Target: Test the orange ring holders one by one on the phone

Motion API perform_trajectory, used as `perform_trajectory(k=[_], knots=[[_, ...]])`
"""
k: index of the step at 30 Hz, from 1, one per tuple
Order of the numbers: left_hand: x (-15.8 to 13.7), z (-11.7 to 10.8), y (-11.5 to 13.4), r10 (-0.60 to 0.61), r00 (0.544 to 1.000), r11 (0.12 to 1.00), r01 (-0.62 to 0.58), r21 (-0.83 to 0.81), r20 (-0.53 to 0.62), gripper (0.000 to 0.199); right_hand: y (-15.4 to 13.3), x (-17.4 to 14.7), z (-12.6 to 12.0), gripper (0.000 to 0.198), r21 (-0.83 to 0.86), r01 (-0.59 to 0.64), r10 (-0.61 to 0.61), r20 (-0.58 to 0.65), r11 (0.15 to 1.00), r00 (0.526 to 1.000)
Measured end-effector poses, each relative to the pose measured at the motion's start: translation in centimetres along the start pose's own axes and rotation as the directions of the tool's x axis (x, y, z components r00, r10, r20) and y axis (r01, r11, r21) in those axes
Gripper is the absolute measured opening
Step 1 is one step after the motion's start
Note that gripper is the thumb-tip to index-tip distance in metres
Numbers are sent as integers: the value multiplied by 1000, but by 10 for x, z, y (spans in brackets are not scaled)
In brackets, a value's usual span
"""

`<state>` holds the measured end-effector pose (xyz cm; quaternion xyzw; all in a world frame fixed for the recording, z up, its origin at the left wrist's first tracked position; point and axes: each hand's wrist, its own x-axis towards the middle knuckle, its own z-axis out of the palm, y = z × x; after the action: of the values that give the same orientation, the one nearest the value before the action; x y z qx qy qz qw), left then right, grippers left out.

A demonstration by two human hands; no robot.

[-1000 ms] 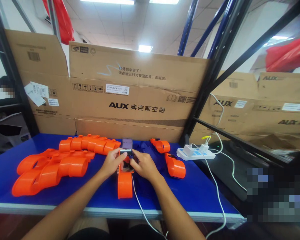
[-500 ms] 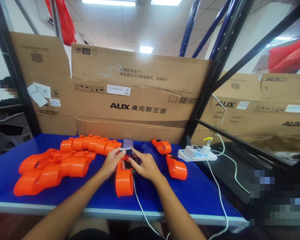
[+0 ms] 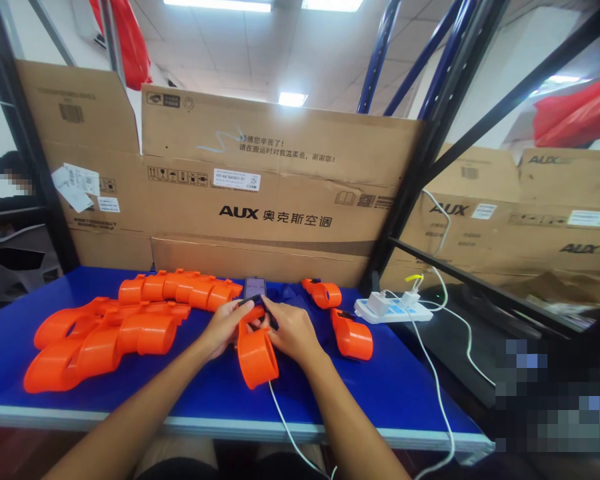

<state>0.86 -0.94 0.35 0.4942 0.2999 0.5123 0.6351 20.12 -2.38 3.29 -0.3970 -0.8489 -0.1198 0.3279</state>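
Both my hands are closed around one orange plastic piece [image 3: 258, 358], whose wide ring hangs toward me. My left hand [image 3: 226, 325] grips its left side, thumb on a small dark part [image 3: 251, 300] at the top. On the other side my right hand [image 3: 291, 328] presses its fingers against the same piece. Its inner end is hidden by my fingers. A white cable [image 3: 290, 427] runs from below the ring toward the table's front edge. Just beyond my hands lies a phone [image 3: 255, 287] with its screen lit.
Rows of orange pieces [image 3: 100, 343] lie at the left. Two more orange pieces with dark parts [image 3: 354, 337] sit at the right, near a white power strip [image 3: 393, 309] with plugged chargers. Cardboard [image 3: 275, 187] stands behind the blue table [image 3: 195, 393]. A person [image 3: 13, 177] is at far left.
The held orange piece has tilted, its ring swinging right and turning its opening more toward me. The dark part on top has tipped too. My hands have stayed in about the same place.
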Motion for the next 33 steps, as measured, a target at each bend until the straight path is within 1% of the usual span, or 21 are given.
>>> perform_trajectory(k=[4, 11, 21, 25, 29, 33], knots=[[-2, 0, 2, -14, 1000, 1000, 13, 19, 27, 41, -1, -1, 2, 53, -28, 26, -25, 31, 999, 999], [-3, 2, 7, -10, 999, 1000, 9, 16, 48, 40, -2, -2, 7, 46, -56, 48, -48, 13, 997, 999], [-4, 1, 5, -30, 998, 1000, 29, 11, 48, 38, -3, -4, 10, 45, -49, 61, -60, 26, 997, 998], [-4, -1, 8, -5, 999, 1000, 4, 27, 49, 39, -4, -3, 5, 40, 6, 50, -50, -5, 999, 999], [-3, -4, 10, 55, 998, 997, -57, 59, 27, 40, -3, -2, -1, 35, 144, 53, -47, -40, 988, 998], [-2, -5, 7, 124, 992, 984, -123, 131, 5, 42, 0, -2, -2, 38, 238, 32, -16, -69, 971, 997]])
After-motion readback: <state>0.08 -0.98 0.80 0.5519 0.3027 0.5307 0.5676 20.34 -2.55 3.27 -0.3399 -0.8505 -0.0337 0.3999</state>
